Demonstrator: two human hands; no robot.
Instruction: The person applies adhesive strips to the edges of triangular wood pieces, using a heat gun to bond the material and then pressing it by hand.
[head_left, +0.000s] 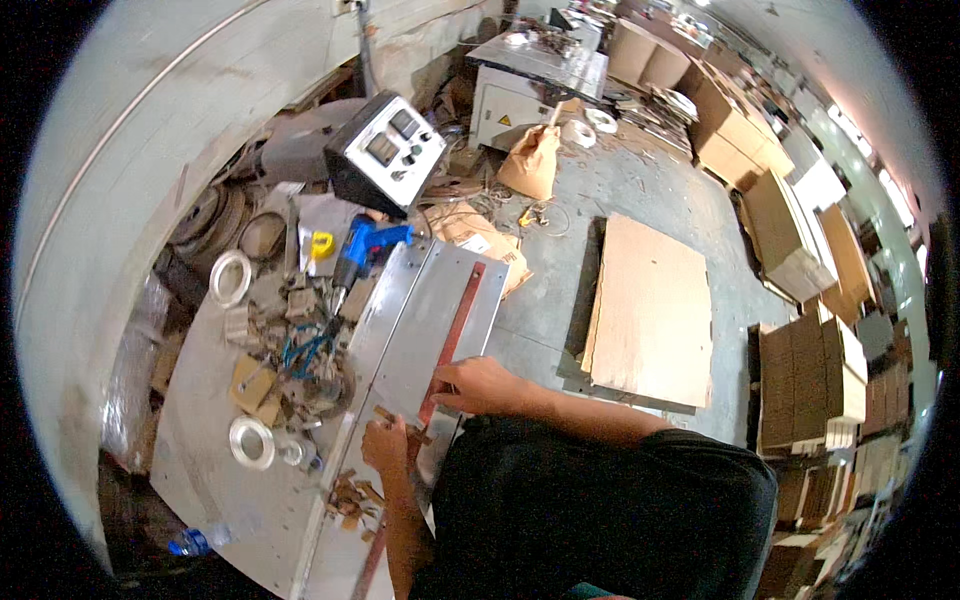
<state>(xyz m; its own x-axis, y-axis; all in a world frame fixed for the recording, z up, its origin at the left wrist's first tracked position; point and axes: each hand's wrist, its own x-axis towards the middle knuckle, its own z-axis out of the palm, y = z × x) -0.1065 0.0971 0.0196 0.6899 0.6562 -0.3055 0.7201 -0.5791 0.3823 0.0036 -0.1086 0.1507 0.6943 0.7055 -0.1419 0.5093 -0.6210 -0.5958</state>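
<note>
A long red strip [462,312] lies along the grey metal bench top [425,310] and passes beneath my hands. My left hand [385,445] is closed beside the strip, with a small brown piece [384,412] sticking out at its fingers. Another brown piece [421,436] shows between that hand and the strip. My right hand [478,386] is a little farther along, fingers curled together at the strip's edge; what they pinch, if anything, is hidden. A small heap of brown pieces [352,500] rests on the bench near my left wrist.
Left of the bench are a blue heat gun [355,255], rings of white tape [251,442], a yellow tape measure [320,243] and cluttered tools. A control box [385,150] stands beyond. Flat cardboard sheets [652,310] lie on the floor to the right; a bottle [190,542] is lower left.
</note>
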